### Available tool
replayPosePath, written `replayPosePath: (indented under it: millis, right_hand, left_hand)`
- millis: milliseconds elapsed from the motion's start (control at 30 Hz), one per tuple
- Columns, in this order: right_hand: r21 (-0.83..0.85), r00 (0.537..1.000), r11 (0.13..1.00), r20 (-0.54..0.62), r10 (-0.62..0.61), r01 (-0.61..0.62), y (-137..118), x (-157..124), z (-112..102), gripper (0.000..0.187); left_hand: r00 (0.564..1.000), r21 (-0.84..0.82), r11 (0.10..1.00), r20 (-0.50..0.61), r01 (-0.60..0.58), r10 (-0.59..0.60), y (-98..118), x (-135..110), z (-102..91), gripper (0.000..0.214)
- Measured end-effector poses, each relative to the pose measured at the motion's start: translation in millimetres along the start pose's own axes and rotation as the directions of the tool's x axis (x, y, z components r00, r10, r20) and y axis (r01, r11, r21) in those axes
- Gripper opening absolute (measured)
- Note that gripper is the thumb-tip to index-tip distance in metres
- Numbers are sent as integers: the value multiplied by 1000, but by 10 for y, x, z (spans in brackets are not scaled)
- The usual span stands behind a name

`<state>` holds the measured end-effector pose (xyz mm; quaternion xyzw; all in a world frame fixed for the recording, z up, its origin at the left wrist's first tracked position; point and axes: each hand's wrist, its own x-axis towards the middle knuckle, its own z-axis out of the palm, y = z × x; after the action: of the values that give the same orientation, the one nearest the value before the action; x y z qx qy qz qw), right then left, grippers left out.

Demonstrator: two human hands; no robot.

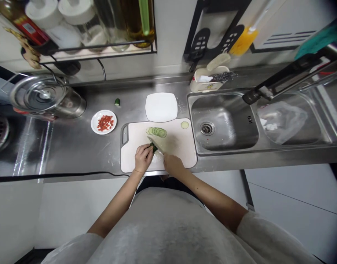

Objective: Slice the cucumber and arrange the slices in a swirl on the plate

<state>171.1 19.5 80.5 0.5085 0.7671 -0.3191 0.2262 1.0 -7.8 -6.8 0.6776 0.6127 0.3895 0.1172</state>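
Observation:
My right hand (173, 164) is closed round the handle of a knife (158, 149), its blade slanting up and left across the cutting board (182, 161). My left hand (143, 158) grips a dark green piece of cucumber (153, 147), which lies against the blade and is partly covered by my fingers. Just beyond the blade, a row of overlapping cucumber slices (157, 132) rests on the board. A single pale slice (185, 125) lies by itself near the board's far right corner.
Behind the board sits a white square plate (161, 107). To the left are a round plate (95, 126) of chopped red bits (105, 123) and a cucumber end (117, 102). A steel pot (72, 106) stands farther left; a double sink (224, 124) with a plastic bag (289, 119) is at right.

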Motion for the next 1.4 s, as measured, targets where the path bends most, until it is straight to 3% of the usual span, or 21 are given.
replayPosePath:
  millis: [200, 333, 500, 633, 733, 933, 1000, 1200, 1400]
  right_hand:
    - [-7, 997, 1000, -70, 14, -15, 45, -120, 6, 35]
    - [-50, 984, 998, -179, 21, -30, 192, -262, -14, 37]
    - [-152, 964, 985, -262, 34, -77, 391, -416, -33, 50]
    - [-212, 941, 974, -339, 3, -80, 515, -500, 14, 51]
    - [-240, 920, 969, -389, -49, -50, 587, -534, 79, 50]
    - [-282, 885, 958, -456, -97, -40, 649, -550, 216, 47]
    - [-289, 886, 956, -452, -98, -42, 643, -562, 239, 48]
    - [-284, 923, 958, -376, -78, -34, 609, -609, 239, 53]
    - [-250, 936, 967, -348, -49, -43, 605, -629, 243, 50]
  left_hand:
    - [1000, -5, 1000, 7, -5, 5, 57, 24, -54, 18]
    - [997, -44, 996, 3, 77, -77, 121, 46, -123, 22]
    - [980, -41, 983, -85, 177, -180, 170, 209, -201, 27]
    - [994, 19, 997, 78, 72, -73, 241, 455, -210, 27]
    - [977, 28, 1000, 212, 11, -16, 328, 603, -182, 25]
    - [892, 26, 987, 426, 158, -154, 455, 755, -143, 14]
    - [877, 7, 979, 442, 206, -187, 466, 782, -138, 11]
    - [889, -105, 960, 415, 260, -195, 499, 828, -147, 11]
    - [836, -126, 916, 470, 381, -283, 542, 904, -114, 16]
